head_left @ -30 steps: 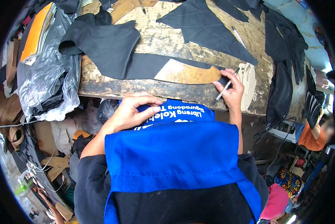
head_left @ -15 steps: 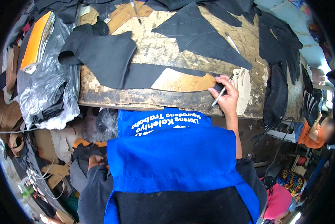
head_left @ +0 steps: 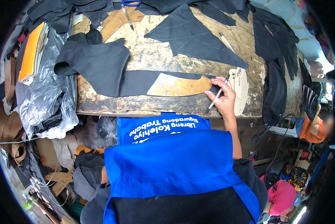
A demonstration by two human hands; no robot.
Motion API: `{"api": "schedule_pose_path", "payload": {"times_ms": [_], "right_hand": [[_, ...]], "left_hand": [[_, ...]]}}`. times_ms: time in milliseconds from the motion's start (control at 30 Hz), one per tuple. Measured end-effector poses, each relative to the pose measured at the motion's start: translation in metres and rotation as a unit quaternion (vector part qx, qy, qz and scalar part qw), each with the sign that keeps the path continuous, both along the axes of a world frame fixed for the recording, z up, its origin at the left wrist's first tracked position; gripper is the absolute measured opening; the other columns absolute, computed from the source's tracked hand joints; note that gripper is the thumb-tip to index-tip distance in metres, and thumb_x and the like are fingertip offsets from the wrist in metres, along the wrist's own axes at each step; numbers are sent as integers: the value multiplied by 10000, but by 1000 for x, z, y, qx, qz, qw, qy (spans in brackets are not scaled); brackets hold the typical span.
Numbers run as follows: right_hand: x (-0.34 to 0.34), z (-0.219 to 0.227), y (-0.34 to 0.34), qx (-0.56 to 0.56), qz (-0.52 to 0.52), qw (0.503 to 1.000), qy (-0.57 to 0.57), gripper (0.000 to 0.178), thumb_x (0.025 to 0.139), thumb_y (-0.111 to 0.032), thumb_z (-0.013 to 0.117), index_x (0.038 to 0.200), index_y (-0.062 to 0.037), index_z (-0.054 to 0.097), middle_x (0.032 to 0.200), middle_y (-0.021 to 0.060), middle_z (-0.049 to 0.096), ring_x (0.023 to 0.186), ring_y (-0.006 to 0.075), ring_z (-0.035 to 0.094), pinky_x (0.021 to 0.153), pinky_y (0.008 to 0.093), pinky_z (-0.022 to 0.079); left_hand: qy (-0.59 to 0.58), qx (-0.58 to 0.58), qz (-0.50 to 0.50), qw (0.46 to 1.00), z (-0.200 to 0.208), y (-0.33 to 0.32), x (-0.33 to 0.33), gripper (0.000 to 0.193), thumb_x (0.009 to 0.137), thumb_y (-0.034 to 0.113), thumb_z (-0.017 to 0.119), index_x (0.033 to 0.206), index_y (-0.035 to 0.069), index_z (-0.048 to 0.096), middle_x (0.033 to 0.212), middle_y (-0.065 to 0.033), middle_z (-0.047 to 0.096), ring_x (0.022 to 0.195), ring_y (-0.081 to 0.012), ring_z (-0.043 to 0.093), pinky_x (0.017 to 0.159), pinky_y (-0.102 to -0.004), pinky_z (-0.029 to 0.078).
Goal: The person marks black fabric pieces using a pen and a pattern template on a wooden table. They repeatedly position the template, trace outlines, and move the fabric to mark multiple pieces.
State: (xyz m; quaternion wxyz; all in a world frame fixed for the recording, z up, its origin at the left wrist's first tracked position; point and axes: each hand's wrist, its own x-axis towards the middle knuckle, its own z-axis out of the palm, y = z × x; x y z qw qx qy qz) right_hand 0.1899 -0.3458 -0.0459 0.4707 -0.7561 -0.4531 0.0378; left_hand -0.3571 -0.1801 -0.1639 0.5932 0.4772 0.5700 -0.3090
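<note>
My right hand [head_left: 225, 98] is closed on a silver ballpoint pen [head_left: 219, 93], held slanted between the fingers. Its thumb and fingertips reach the right end of a tan curved pattern piece [head_left: 180, 86]. The pattern lies flat on a strip of black leather [head_left: 134, 80] along the table's near edge. Of my left arm only a bit of bare wrist [head_left: 104, 175] shows beside the blue apron [head_left: 167, 160]; that hand's fingers are hidden. A larger black leather piece [head_left: 96, 63] overlaps the strip's left end.
On the worn wooden table [head_left: 145, 56] lie a marked black leather piece [head_left: 190, 33], another pen [head_left: 128, 16] and a pale board [head_left: 242, 91]. Left is a clear plastic bag [head_left: 44, 100] with an orange-covered book [head_left: 32, 52]. A person in orange [head_left: 312, 130] is at far right.
My left hand has slipped out of sight behind the apron. My right hand stays at the pattern with the pen. The view has shifted slightly, bringing blue handles in at the top.
</note>
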Motion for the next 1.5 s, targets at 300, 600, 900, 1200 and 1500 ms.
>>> {"api": "schedule_pose_path", "payload": {"times_ms": [300, 600, 900, 1200, 1500], "right_hand": [[0, 0, 1, 1, -2, 1000, -5, 394, 582, -86, 827, 936, -45, 659, 934, 123, 657, 980, 272, 588, 836, 355, 476], [0, 0, 0, 8, 10, 1000, 11, 387, 604, -55, 820, 949, -22, 649, 956, 100, 648, 1038, 258, 562, 892, 361, 446], [2, 6, 5, 12, 5, 998, 55, 223, 741, -48, 734, 939, -16, 637, 996, 93, 631, 1001, 201, 576, 878, 326, 444], [-34, 39, 78, 37, 180, 922, 342, 222, 932, -149, 539, 1070, 14, 600, 811, 78, 639, 692, 99, 591, 625, 208, 489], [-69, 28, 128, -77, 258, 931, 246, 177, 773, -167, 697, 821, 3, 672, 732, 77, 671, 675, 141, 630, 643, 287, 510]], "left_hand": [[-516, 362, -211, 747, 201, 37, 261, 200, 829, 117, 611, 976, -17, 639, 917, -146, 658, 878, -254, 632, 787, -364, 487], [-562, 489, -360, 561, 128, 8, 368, 351, 758, 35, 596, 1109, 46, 610, 1195, -132, 585, 1180, -305, 509, 1020, -447, 369], [-573, 481, -346, 566, 111, 8, 366, 334, 730, 18, 606, 1062, 35, 632, 1158, -131, 607, 1159, -298, 531, 1009, -436, 396], [-582, 490, -319, 566, 111, 6, 368, 336, 694, 0, 602, 1023, 42, 654, 1066, -159, 635, 1078, -311, 574, 948, -429, 438], [-618, 503, -247, 552, 107, 7, 367, 351, 642, -34, 554, 981, -9, 641, 960, -230, 612, 955, -371, 590, 838, -418, 482]]}}
